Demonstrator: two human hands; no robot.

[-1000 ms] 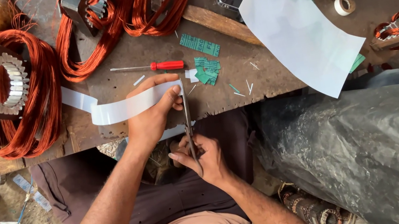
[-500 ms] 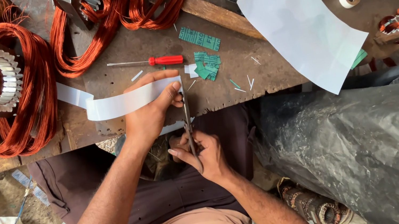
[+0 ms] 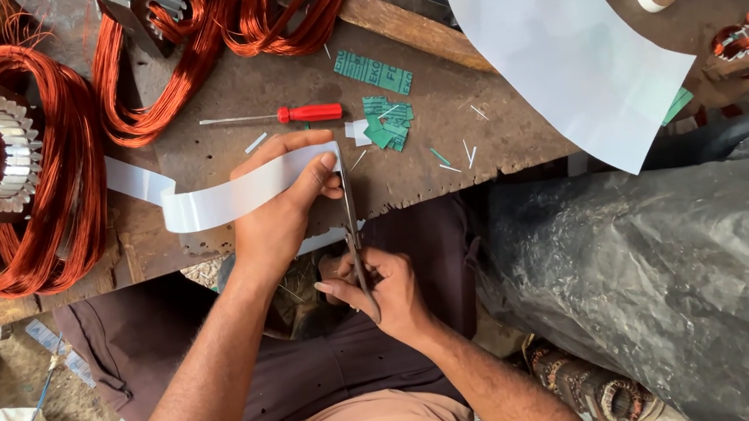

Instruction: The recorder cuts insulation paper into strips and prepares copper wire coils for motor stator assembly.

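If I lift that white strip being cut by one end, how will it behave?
The white strip probably flops: it already curves and sags past the left hand. It looks thin and light, so likely easy to crease. The scissors in the right hand meet its end.

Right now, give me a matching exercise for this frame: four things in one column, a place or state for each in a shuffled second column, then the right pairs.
Things:
1. white strip
2. scissors
3. screwdriver
4. white sheet

Places or states:
A. lies on the bench beyond the hands
B. worked by the right hand
C. overhangs the bench edge
D. pinched in the left hand

Pairs: 1-D, 2-B, 3-A, 4-C
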